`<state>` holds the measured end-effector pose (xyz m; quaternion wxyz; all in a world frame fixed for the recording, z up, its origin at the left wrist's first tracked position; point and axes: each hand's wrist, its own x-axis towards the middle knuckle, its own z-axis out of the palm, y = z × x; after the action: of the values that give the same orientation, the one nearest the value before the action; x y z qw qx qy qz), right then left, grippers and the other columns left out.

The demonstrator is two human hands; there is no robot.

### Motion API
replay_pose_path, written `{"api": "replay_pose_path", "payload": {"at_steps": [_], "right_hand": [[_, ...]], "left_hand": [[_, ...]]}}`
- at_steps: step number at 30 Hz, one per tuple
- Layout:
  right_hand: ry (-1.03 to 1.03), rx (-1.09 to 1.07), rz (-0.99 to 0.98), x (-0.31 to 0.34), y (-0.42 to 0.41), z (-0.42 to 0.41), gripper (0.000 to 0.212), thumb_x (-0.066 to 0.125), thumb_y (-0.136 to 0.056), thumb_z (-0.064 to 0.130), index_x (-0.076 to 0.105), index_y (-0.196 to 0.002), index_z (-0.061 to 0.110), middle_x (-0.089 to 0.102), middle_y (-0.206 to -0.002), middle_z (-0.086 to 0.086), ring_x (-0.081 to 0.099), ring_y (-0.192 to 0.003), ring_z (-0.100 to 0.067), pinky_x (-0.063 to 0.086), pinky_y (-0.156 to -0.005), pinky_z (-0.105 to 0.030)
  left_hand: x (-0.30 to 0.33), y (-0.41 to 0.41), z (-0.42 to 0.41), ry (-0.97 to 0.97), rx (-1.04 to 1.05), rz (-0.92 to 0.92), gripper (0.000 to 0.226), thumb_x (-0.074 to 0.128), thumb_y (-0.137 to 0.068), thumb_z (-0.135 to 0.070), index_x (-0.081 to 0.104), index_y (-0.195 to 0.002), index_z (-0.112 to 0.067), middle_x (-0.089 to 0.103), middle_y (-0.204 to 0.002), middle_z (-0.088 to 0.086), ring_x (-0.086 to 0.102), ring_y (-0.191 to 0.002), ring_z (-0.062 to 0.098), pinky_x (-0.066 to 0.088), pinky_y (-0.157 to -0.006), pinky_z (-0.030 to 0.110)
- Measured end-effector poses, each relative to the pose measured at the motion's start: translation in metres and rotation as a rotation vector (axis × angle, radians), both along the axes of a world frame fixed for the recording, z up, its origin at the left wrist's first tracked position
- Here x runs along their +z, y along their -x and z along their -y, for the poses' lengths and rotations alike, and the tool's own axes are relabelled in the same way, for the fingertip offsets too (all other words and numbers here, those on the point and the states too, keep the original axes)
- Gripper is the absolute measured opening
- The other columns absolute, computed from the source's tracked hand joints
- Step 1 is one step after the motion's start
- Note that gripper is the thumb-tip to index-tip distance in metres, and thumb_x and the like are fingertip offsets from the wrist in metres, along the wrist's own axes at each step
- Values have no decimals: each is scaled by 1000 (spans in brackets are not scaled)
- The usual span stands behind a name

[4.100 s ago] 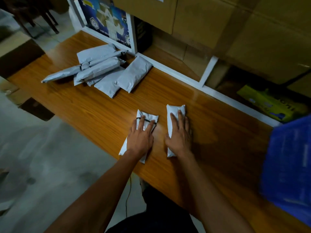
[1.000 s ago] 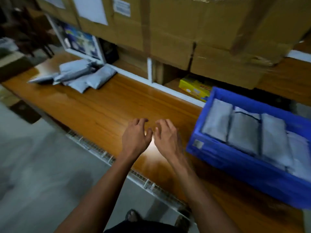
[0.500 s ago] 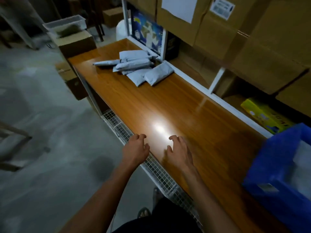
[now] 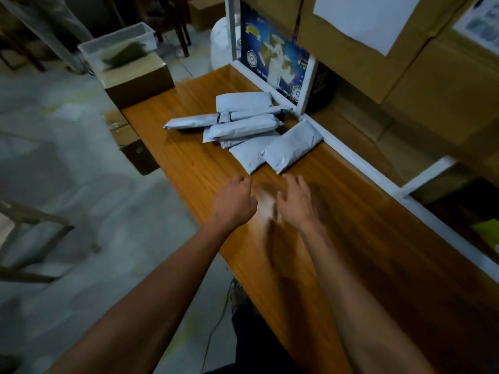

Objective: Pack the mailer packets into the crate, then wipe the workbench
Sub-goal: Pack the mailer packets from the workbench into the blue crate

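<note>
Both bare hands reach along the long glossy orange-brown wooden workbench (image 4: 351, 238) toward the unpacked pile.

On the workbench, against the white shelf frame (image 4: 348, 155), lies a loose heap of soft grey plastic mailer packets (image 4: 243, 128), some rolled, some flat and creased; these remain to pack, and wiping is not begun. No crate is in view. Just short of the heap, left hand (image 4: 234, 202) and right hand (image 4: 294, 202) hang empty, fingers loosely curled, blurred.

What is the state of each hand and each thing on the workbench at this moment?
left hand: empty, fingers loosely curled, above the bench.
right hand: empty, fingers relaxed, above the bench.
mailer packets: sealed, heaped on the bench, untouched.
workbench: bare wood near the hands, not being wiped.
clear plastic bin: open, on a cardboard box.
</note>
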<state>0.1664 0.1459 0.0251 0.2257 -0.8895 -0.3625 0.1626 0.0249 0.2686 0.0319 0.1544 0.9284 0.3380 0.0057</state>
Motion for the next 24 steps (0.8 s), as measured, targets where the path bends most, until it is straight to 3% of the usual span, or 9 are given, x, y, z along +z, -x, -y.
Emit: {"api": "replay_pose_path", "payload": {"at_steps": [4, 7, 11, 13, 16, 18, 21, 24], "right_hand": [[17, 30, 74, -15, -47, -70, 68, 60, -103, 25, 29, -164, 23, 21, -171, -8, 28, -152, -36, 42, -116, -50], [41, 66, 125, -27, -74, -106, 76, 60, -102, 30, 21, -168, 23, 8, -176, -9, 13, -156, -42, 28, -123, -54], [146, 103, 88, -54, -94, -121, 65, 47, -107, 48, 24, -166, 33, 6, -177, -3, -3, -161, -41, 12, -129, -60], [165, 86, 142, -68, -94, -107, 52, 42, -107, 53, 43, -156, 33, 22, -172, -4, 6, -160, -38, 21, -127, -61], [157, 25, 291, -82, -79, -72, 41, 41, -106, 53, 59, -134, 29, 44, -156, -2, 28, -151, -33, 34, -117, -57], [146, -40, 357, -84, -68, -52, 35, 45, -104, 50, 62, -125, 28, 52, -144, -2, 39, -141, -32, 38, -107, -54], [135, -144, 406, -83, -58, -34, 32, 52, -100, 47, 63, -119, 24, 59, -129, -6, 46, -126, -32, 38, -95, -48], [96, -197, 401, -79, -64, -33, 47, 68, -92, 46, 57, -131, 23, 55, -136, -12, 44, -127, -34, 38, -95, -47]], "left_hand": [[-15, -47, -59, -23, -37, -46, 70, 56, -101, -34, 34, -163, -14, 35, -167, 20, 39, -147, 42, 44, -114, 53], [-31, -77, -89, -15, -55, -96, 78, 54, -103, -40, 19, -169, -19, 14, -176, 15, 20, -159, 39, 35, -122, 56], [-54, -96, -107, 32, -99, -136, 84, 51, -105, -53, 5, -171, -27, -3, -179, 9, 1, -164, 36, 20, -129, 57], [-66, -94, -104, 34, -103, -135, 86, 50, -104, -57, 4, -171, -29, 1, -179, 9, 6, -163, 36, 22, -128, 59], [-72, -76, -82, -43, -91, -81, 84, 51, -96, -63, 22, -166, -26, 28, -170, 12, 29, -154, 37, 31, -121, 60], [-71, -62, -61, -104, -101, -43, 75, 49, -93, -66, 40, -154, -23, 46, -152, 12, 44, -138, 35, 35, -114, 58], [-68, -52, -40, -153, -88, -9, 64, 44, -95, -72, 51, -133, -21, 51, -124, 8, 49, -114, 29, 39, -102, 53], [-64, -64, -41, -125, -82, 58, 68, 44, -94, -75, 47, -137, -23, 48, -123, 7, 47, -110, 27, 41, -92, 48]]}}
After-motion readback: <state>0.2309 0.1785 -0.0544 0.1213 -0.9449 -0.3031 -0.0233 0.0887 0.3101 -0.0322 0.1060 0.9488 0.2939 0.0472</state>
